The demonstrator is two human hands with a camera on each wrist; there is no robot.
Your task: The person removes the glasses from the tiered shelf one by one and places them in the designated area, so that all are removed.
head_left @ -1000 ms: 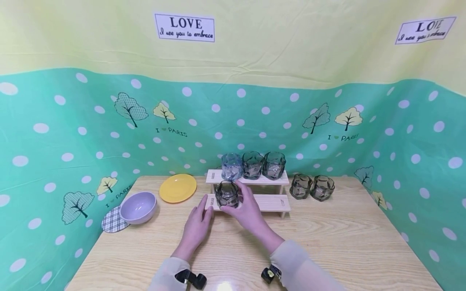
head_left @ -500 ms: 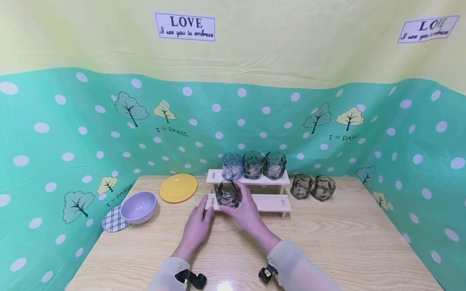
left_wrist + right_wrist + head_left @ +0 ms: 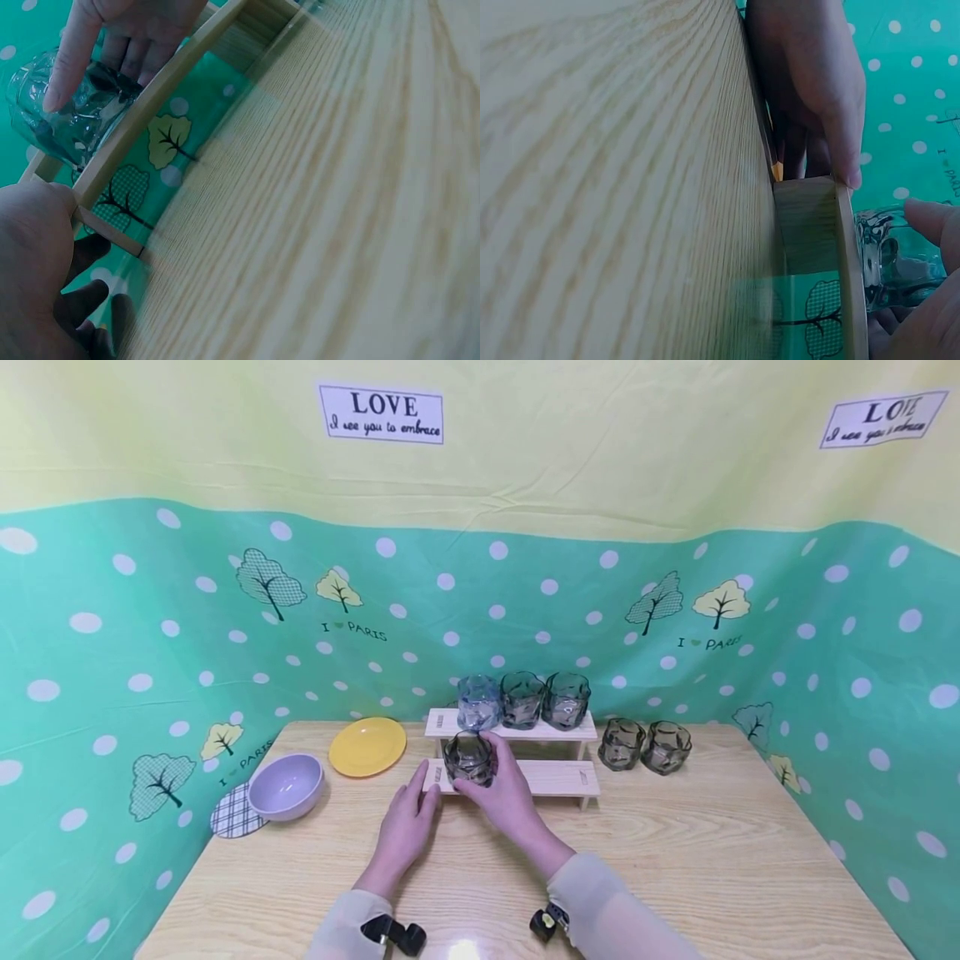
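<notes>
Wooden table (image 3: pixel 675 868) with a two-step rack

At the table's 12 o'clock stands the rack (image 3: pixel 551 777), with three glasses (image 3: pixel 522 700) on its upper step and one glass (image 3: pixel 468 758) on the lower. Two more glasses (image 3: pixel 643 746) sit on the table at 1 o'clock; a yellow plate (image 3: pixel 367 747) lies at 11, a lilac bowl (image 3: pixel 285 787) and checked coaster (image 3: pixel 231 814) at 9.

A two-step wooden rack (image 3: pixel 558 777) is set at the middle of the table (image 3: pixel 675 860), toward the back. Three glasses (image 3: pixel 522 700) are lined up on its upper step. One glass (image 3: pixel 468 758) is stood at the left end of the lower step, enclosed by the right hand (image 3: pixel 504 789); the left hand (image 3: pixel 405 827) is laid against that end. Two tumblers (image 3: pixel 643 746) are placed right of the rack. A plate (image 3: pixel 367 747) lies left of it, with a bowl (image 3: pixel 285 787) farther left and nearer, on a coaster (image 3: pixel 228 817).
</notes>
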